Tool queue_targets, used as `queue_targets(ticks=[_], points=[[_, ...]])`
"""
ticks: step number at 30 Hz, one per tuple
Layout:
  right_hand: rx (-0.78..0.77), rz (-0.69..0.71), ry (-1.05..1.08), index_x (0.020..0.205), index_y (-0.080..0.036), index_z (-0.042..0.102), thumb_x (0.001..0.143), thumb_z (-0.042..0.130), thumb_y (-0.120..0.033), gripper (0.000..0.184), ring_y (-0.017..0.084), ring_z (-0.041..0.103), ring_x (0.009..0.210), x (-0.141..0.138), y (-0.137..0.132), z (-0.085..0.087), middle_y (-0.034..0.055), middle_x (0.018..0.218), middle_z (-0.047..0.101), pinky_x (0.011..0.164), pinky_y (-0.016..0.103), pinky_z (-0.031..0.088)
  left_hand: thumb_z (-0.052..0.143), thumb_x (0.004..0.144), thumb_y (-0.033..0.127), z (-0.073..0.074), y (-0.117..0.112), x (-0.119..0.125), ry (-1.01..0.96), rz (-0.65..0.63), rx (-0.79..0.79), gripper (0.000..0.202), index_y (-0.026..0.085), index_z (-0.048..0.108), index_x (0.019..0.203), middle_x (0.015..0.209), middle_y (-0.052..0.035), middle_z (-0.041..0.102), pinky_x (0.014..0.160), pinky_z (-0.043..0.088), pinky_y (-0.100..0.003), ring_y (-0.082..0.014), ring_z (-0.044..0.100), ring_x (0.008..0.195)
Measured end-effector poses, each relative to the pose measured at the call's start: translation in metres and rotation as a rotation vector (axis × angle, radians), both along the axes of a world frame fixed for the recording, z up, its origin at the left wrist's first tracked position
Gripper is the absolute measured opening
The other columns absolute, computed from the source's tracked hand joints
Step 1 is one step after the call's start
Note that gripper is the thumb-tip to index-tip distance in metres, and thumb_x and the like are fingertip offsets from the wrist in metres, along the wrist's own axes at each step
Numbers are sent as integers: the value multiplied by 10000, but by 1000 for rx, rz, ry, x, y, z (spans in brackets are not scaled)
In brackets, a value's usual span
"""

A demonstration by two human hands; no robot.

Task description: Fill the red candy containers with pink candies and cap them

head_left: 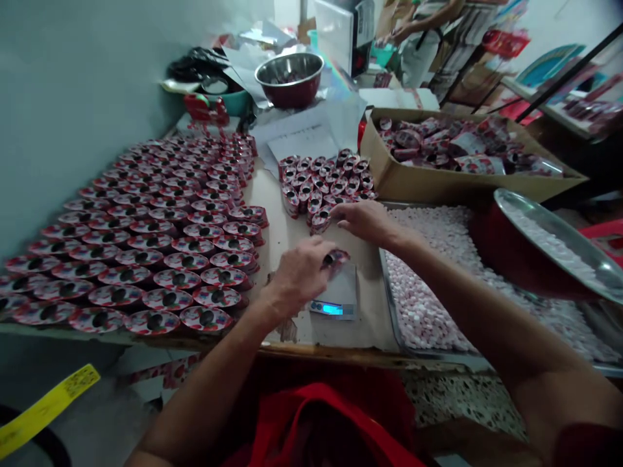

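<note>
Printed packet point(337, 257) in the left hand point(304, 275), just off the fingertips, over the back of the small scale point(346, 285); left fingers drawn in narrow against its near side, apparently holding it; its base is hidden, so cannot tell whether it rests on the plate; it looks tilted, and best practice would be to stand it upright, centred, then lift the fingers fully clear so that no touch weighs on the reading; the lit display point(333, 309) sits below the left fingers, toward the body, its digits too blurred to read; wrist best held out of its way.

Right hand point(360, 217) beyond and to the right of the left one; thumb and forefinger parted a little, nothing seen between them, tips just beside the nearest packet of the small cluster point(331, 178); contact cannot be told; a light pinch at one rim would likely spare its neighbours, which stand close enough to topple.

Left of the left fingers, long packed rows point(168, 261), mouths up; sleeve and elbow want care there; right of both hands, a metal tray point(392, 318) of small pale pieces point(428, 305); past the right fingers, a carton point(433, 181) of loose packets.
</note>
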State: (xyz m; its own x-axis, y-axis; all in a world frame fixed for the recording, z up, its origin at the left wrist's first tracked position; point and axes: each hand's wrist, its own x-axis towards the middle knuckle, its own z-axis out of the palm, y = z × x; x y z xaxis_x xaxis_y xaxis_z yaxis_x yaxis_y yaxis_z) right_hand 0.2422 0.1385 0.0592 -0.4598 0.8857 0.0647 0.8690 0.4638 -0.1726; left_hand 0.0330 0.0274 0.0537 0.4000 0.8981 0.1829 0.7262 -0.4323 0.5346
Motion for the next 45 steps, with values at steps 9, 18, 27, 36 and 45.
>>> queue_targets(ticks=[9,18,27,36,45], points=[[9,116,-356,1177,-223,770,1076,461,-229,325,268,763,970,-27,7,-5,123,1110,822,649,318,338,777,830,337,66,172,-124,212,333,190,398,196,785,1202,1313,-126,706,1080,473,-413,-323,642,1186],[-243,-43,-360,1047,-206,795,1089,476,-285,331,276,782,818,-31,-123,33,150,930,828,595,334,316,681,767,349,-7,202,-160,286,16,-265,526,143,758,1245,1180,-93,804,1018,524,-336,-276,710,1122],[-512,-513,768,912,-206,670,928,658,-253,51,184,644,741,38,-125,28,51,819,687,670,286,513,581,1002,386,60,57,-137,257,-76,270,451,193,709,1388,1431,-93,698,1199,479,-468,-273,656,1308],[-949,-785,1259,941,-182,759,738,738,-10,267,153,718,867,68,-124,15,83,1007,733,927,260,656,682,983,248,-6,-45,-63,-86,-71,136,303,239,745,1279,1333,-92,744,1122,575,-435,-267,718,1229],[-933,-304,872,847,-178,834,728,973,-258,199,206,744,684,27,-105,39,76,743,761,668,350,660,837,850,261,-32,-26,-33,-379,-9,-208,549,212,701,1380,1363,-98,739,1121,548,-441,-277,691,1256]])
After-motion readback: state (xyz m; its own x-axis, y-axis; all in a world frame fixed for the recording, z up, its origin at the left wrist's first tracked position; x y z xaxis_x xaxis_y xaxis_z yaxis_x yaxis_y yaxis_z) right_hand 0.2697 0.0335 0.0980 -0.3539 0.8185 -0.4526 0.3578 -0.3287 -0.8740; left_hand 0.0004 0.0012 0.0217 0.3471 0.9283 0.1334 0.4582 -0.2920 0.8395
